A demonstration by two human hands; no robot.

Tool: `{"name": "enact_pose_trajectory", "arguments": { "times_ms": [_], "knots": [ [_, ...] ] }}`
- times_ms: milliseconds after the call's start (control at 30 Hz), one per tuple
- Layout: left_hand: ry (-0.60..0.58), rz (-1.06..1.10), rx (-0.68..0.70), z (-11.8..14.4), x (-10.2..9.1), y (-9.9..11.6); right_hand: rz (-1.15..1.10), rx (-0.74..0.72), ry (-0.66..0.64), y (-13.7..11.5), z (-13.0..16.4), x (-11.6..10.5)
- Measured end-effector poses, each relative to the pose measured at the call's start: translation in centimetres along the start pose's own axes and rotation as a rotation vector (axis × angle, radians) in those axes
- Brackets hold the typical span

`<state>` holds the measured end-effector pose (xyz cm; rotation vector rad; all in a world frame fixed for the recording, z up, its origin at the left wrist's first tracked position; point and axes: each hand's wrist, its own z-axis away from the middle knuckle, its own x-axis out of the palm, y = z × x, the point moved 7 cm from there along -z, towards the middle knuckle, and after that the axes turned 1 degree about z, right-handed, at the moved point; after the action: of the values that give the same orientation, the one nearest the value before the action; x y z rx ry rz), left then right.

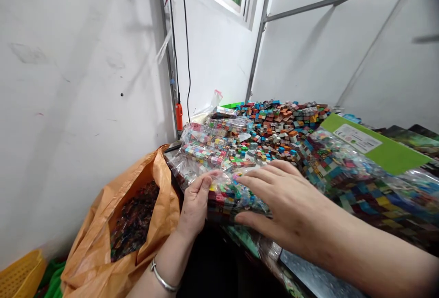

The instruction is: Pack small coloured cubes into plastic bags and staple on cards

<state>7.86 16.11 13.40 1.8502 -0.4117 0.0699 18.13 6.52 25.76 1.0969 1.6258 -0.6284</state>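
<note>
- Head view, far left: a yellow plastic basket [18,274] with a perforated mesh wall sits low in the corner, green material beside it.
- Next to it slumps an orange plastic sack [103,238], thin and crinkled, its mouth gaping; inside lies a dark mass of small pieces [135,220], too blurred for you to tell apart.
- Your left hand [196,204] comes up from below, a plain metal bangle [162,279] on the wrist. Its fingers are curled against the left edge of a clear bag of small coloured cubes [228,197], the thumb lying on top; it grips that edge.
- That bag lies at the near edge of the bench [308,275], between your two hands; its film is glossy and wrinkled, the cubes inside packed in a flat block.
- Your right hand [284,204] lies flat and open on the bag's right part, fingers stretched leftward, palm pressing down, holding nothing.
- Behind the hands, more filled clear bags [206,149] are stacked, shiny and creased.
- Further back rises a loose heap of cubes [281,124], matte, in brown, blue, orange and grey.
- To the right, a flat green card [384,149] with a white label rests on another long clear bag of cubes [360,183].
- Grey metal frame bars [257,46] stand against the white wall.
</note>
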Motion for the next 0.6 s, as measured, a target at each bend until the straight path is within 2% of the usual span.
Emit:
{"name": "enact_pose_trajectory", "arguments": {
  "times_ms": [167, 333, 400, 500, 600],
  "knots": [
    [-0.011, 0.102, 0.018, 0.3, 0.0, 0.0, -0.022, 0.047, -0.266, -0.7, -3.5, 4.1],
    [-0.119, 0.207, 0.018, 0.0, -0.1, -0.1, -0.148, 0.125, -0.461, -0.1, -5.1, 5.9],
    [-0.144, 0.182, 0.004, -0.2, -0.1, -0.2, -0.186, 0.117, -0.435, 0.3, -5.2, 5.3],
    [-0.087, 0.095, 0.001, -0.4, -0.5, -0.2, -0.148, 0.072, -0.246, 1.4, -4.3, 3.0],
    [-0.04, 0.074, 0.006, -0.6, -0.6, -0.3, -0.023, 0.029, -0.101, 2.8, -1.7, 0.8]
  ]
}}
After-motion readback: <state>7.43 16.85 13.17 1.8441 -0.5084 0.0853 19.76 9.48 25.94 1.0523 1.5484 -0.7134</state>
